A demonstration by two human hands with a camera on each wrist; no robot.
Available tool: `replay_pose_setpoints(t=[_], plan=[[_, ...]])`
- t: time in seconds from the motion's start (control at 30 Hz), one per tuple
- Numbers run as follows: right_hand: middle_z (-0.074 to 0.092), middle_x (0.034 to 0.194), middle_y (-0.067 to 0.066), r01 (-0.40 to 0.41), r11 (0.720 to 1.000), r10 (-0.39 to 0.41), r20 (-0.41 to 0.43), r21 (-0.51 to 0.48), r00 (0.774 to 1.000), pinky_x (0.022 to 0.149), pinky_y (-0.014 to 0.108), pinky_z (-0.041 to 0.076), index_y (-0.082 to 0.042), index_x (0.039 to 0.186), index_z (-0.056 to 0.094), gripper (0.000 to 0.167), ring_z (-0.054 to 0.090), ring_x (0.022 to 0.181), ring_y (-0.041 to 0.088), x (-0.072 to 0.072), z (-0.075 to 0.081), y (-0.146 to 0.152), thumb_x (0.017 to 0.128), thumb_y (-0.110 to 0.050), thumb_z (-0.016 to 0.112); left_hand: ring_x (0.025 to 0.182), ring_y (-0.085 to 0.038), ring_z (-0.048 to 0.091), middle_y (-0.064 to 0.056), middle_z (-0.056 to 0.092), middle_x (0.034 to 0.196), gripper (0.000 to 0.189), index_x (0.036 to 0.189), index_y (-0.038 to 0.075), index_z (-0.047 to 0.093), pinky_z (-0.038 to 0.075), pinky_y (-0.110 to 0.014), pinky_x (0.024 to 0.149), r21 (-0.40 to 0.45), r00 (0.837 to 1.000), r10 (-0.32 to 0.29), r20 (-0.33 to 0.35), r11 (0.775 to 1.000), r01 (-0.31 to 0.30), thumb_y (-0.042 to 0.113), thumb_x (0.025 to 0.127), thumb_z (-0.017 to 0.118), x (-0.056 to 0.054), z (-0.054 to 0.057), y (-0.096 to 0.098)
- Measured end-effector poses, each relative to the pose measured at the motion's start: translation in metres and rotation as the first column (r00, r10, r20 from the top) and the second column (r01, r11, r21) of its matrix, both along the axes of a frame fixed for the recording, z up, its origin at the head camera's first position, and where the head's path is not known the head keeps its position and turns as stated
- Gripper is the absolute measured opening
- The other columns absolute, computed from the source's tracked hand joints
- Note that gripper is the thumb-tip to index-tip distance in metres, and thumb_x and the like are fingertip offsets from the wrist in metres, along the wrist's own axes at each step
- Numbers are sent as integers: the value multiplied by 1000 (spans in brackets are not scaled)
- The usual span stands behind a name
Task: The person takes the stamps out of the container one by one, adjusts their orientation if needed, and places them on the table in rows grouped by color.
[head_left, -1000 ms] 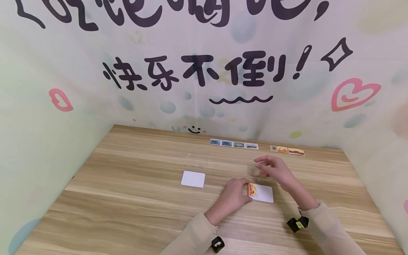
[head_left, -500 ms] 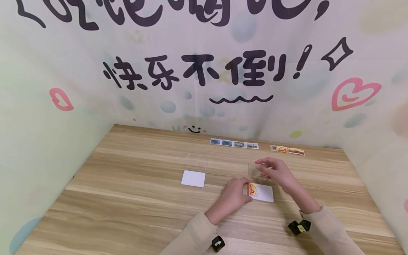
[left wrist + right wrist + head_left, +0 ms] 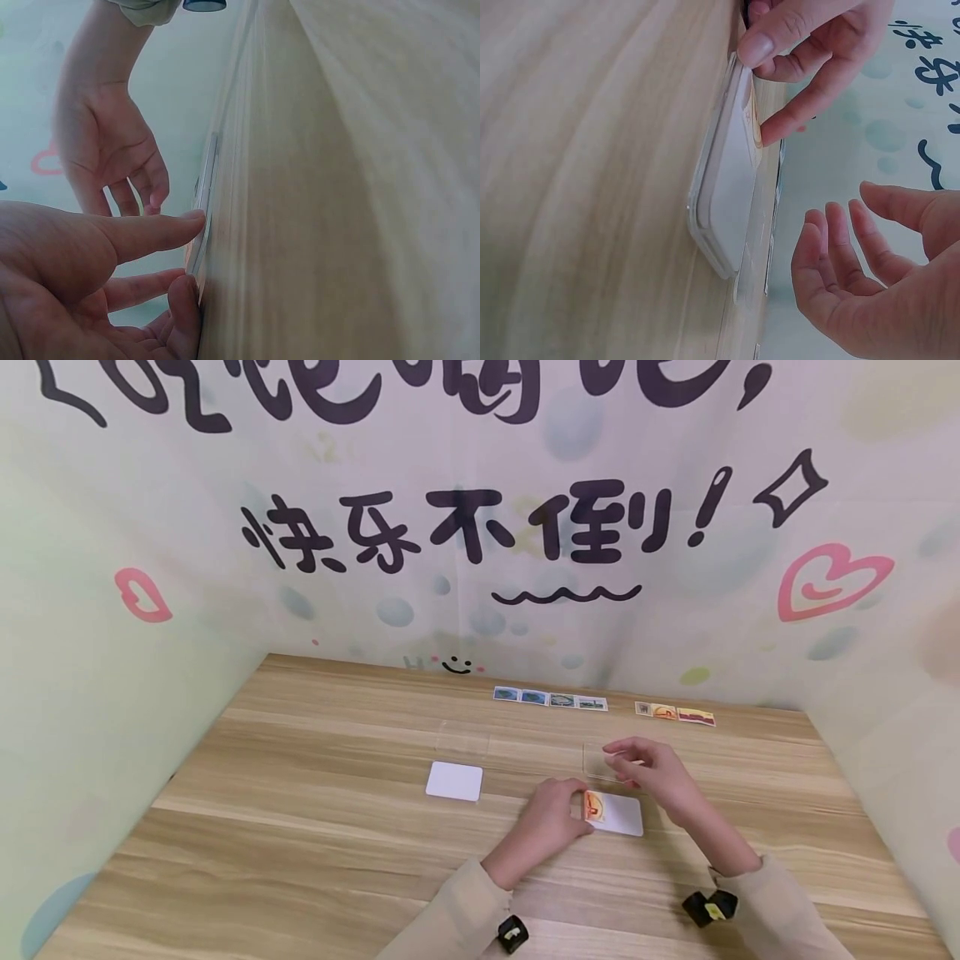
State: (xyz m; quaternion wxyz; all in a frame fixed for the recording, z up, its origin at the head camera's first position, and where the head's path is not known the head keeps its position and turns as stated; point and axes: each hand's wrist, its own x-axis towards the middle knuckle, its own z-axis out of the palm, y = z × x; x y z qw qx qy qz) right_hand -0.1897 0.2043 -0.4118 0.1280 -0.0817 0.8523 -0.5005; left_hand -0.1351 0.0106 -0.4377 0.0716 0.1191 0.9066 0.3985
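Note:
My left hand (image 3: pixel 551 822) holds the left end of a white card block (image 3: pixel 624 816), its thumb at the near corner and a finger at the far one. An orange stamp (image 3: pixel 595 807) lies on that end of the white face. In the right wrist view, the block (image 3: pixel 727 187) is thick, with a clear rim around its base. Fingers loosely bent, my right hand (image 3: pixel 660 777) hovers behind the block and holds nothing. It partly covers a clear plastic plate (image 3: pixel 595 762) in the head view.
Farther left lie a second white card (image 3: pixel 454 781) and, behind it, another clear plate (image 3: pixel 462 739). Along the table's back edge run several blue and green stamps (image 3: pixel 534 697), with three more stamps (image 3: pixel 664 712) to their right. A printed cloth (image 3: pixel 375 610) rises behind the table.
My right hand has drifted slightly right and toward me, fingers still loosely bent. The left hand, card block and stamp stay where they were.

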Motion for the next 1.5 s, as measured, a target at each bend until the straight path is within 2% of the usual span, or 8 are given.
replay_pose_setpoints(t=[0.2, 0.47, 0.83, 1.03, 1.5], plan=[[70, 100, 11, 10, 1000, -10, 14, -4, 1000, 67, 28, 54, 14, 130, 62, 36, 61, 78, 18, 5, -1, 1, 105, -11, 65, 109, -28, 65, -14, 74, 116, 49, 124, -3, 72, 53, -35, 97, 8, 1000, -3, -8, 1000, 3, 6, 80, 90, 0, -2, 0], [71, 103, 16, 20, 1000, -20, 18, -3, 1000, 68, 28, 55, 14, 129, 63, 34, 63, 78, 19, 13, -2, 1, 104, -10, 65, 108, -28, 66, -15, 74, 115, 50, 124, -3, 73, 53, -34, 96, 6, 1000, -1, -17, 1000, 1, 6, 79, 90, -1, -2, 1], [71, 104, 16, 15, 999, -13, 27, -50, 1000, 71, 30, 59, 17, 128, 61, 33, 67, 83, 16, 17, -9, 3, 104, -5, 63, 105, -26, 65, -14, 74, 114, 48, 123, -3, 73, 52, -33, 94, -2, 1000, -3, -19, 1000, 3, 7, 79, 90, -1, -3, 1], [69, 106, 20, 26, 999, -24, 39, -46, 999, 72, 29, 60, 16, 128, 62, 32, 66, 85, 17, 22, -10, 3, 103, -4, 63, 108, -28, 66, -15, 74, 116, 49, 124, -3, 72, 53, -34, 96, -3, 1000, -3, -17, 1000, 3, 7, 79, 90, 0, -2, 0], [71, 105, 16, 32, 999, -29, 71, -42, 997, 71, 29, 60, 16, 128, 62, 32, 65, 84, 16, 30, -16, 2, 102, -4, 65, 112, -30, 66, -16, 73, 120, 51, 126, -2, 72, 53, -38, 100, 15, 1000, 8, 9, 1000, -8, 7, 80, 90, 1, 0, 1]])
